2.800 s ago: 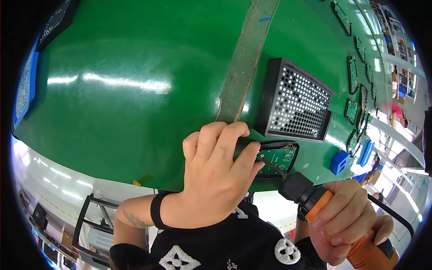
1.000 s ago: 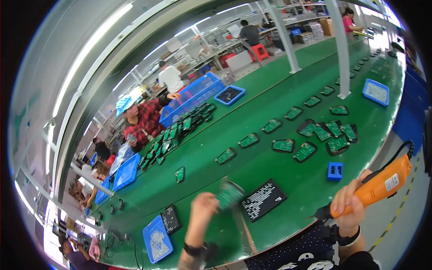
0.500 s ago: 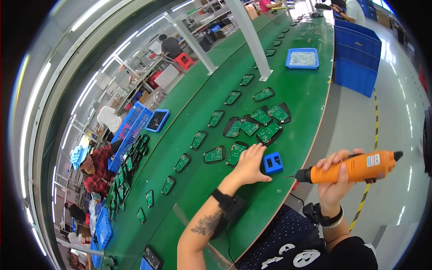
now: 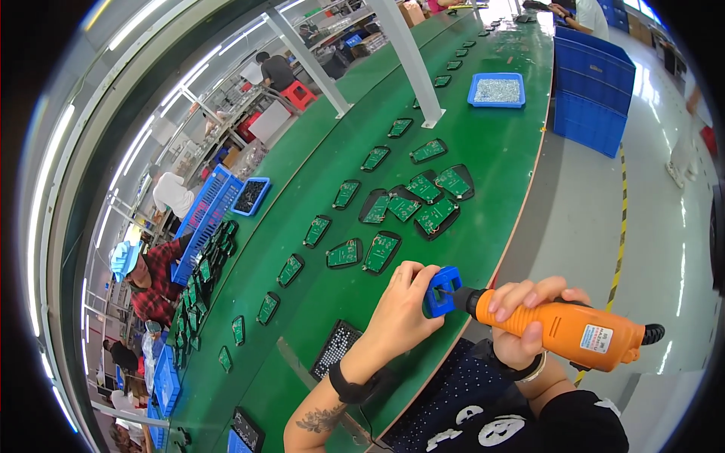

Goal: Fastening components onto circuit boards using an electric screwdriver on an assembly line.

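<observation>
My right hand [image 4: 525,317] is wrapped round an orange electric screwdriver [image 4: 578,332], which points left. Its bit goes into an opening of a small blue magnetizer block [image 4: 442,291]. My left hand [image 4: 404,309] grips that block between thumb and fingers, raised at the table's near edge. Just beyond the left hand lie green circuit boards in black casings; the closest is one board [image 4: 382,252] with another board [image 4: 344,254] to its left. A looser cluster, including this board [image 4: 437,217], lies farther off. Beside my left wrist is a dark tray of small pale pieces [image 4: 337,349].
More boards [image 4: 290,269] run in a line along the green table [image 4: 483,151]. A blue tray of small metal parts [image 4: 496,103] sits far right. Blue crates [image 4: 593,90] stand beyond the table edge. A metal post [image 4: 408,60] rises from the table. A co-worker [image 4: 151,279] is at the left.
My left hand has taken hold of the blue block and lifted it from the table. My right hand has brought the screwdriver left, its bit now in the block. The dark tray has come into sight.
</observation>
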Available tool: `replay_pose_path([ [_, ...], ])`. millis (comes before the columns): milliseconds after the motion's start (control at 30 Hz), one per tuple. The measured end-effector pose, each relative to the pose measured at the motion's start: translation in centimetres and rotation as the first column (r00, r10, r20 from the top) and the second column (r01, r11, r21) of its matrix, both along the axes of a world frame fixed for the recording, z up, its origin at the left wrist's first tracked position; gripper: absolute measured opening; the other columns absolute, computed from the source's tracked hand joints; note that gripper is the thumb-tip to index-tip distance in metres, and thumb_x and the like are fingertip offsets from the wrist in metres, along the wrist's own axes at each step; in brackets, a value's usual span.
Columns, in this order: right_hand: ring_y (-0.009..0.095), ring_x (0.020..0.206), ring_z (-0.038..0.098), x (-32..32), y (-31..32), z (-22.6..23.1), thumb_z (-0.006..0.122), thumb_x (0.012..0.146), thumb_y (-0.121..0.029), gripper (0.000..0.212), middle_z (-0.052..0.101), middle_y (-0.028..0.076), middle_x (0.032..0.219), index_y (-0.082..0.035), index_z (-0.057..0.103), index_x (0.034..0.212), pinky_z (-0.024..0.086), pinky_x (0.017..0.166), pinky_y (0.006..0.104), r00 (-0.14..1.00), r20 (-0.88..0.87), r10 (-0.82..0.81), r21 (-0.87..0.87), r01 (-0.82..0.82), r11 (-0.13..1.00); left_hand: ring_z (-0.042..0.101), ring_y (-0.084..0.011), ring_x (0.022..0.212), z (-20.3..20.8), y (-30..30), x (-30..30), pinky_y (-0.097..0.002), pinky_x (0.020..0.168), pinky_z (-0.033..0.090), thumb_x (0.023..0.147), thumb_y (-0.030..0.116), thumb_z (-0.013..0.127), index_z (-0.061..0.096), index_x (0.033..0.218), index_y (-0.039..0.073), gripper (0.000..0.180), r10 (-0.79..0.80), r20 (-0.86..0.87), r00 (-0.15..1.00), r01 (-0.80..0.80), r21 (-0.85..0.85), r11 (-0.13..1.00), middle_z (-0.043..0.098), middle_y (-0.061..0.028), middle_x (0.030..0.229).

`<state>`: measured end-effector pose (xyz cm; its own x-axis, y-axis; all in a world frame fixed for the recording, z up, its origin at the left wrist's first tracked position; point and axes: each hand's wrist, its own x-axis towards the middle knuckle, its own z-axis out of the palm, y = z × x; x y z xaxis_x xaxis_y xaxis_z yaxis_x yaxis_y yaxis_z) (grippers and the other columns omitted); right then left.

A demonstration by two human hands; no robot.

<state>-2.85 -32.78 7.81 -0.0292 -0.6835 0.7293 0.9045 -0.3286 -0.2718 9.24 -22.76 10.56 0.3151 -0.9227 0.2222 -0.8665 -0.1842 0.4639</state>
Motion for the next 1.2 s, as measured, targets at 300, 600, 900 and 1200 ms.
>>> replay_pose_path([
  [300,0.019,0.053,0.055,-1.6,0.7,1.4,0.058,0.084,-0.015,0.040,0.043,0.008,0.097,-0.011,0.032,0.114,0.049,0.050,0.0346,0.989,0.017,0.144,-0.078,-0.142,0.987,0.048,-0.0332,0.098,1.4,1.7,-1.5,-0.0385,0.082,0.045,0.058,0.005,0.072,0.048,0.114,0.000,0.061,-0.043,0.008,0.999,0.043,-0.035,0.998,0.044,-0.0164,0.102],
  [600,0.026,0.062,0.059,-1.3,2.0,3.0,0.061,0.081,-0.004,0.041,0.049,0.013,0.087,-0.007,0.031,0.110,0.053,0.060,0.0422,0.956,0.011,0.293,-0.084,-0.291,0.953,0.049,-0.0332,0.094,2.3,3.4,-2.2,-0.0382,0.082,0.044,0.058,0.004,0.071,0.049,0.113,-0.002,0.059,0.047,0.040,0.998,-0.046,-0.021,0.999,0.044,-0.0176,0.100],
  [900,0.018,0.053,0.054,-0.7,2.7,3.7,0.062,0.079,-0.012,0.041,0.045,0.007,0.082,-0.007,0.033,0.108,0.049,0.051,0.0338,0.942,-0.085,0.323,-0.085,-0.330,0.940,0.051,-0.0329,0.092,0.8,4.0,-2.4,-0.0380,0.077,0.046,0.057,0.005,0.072,0.049,0.114,0.001,0.062,0.085,0.027,0.996,-0.082,-0.084,0.993,0.044,-0.0167,0.100],
  [1200,0.016,0.051,0.049,0.0,3.8,3.0,0.052,0.078,-0.009,0.034,0.042,0.008,0.085,-0.003,0.035,0.107,0.045,0.048,0.0297,0.997,-0.016,0.074,-0.087,-0.075,0.993,0.051,-0.0329,0.089,0.8,4.2,-2.8,-0.0377,0.076,0.046,0.056,0.005,0.074,0.046,0.118,-0.001,0.068,0.278,0.124,0.952,-0.232,-0.298,0.926,0.043,-0.0176,0.100],
])
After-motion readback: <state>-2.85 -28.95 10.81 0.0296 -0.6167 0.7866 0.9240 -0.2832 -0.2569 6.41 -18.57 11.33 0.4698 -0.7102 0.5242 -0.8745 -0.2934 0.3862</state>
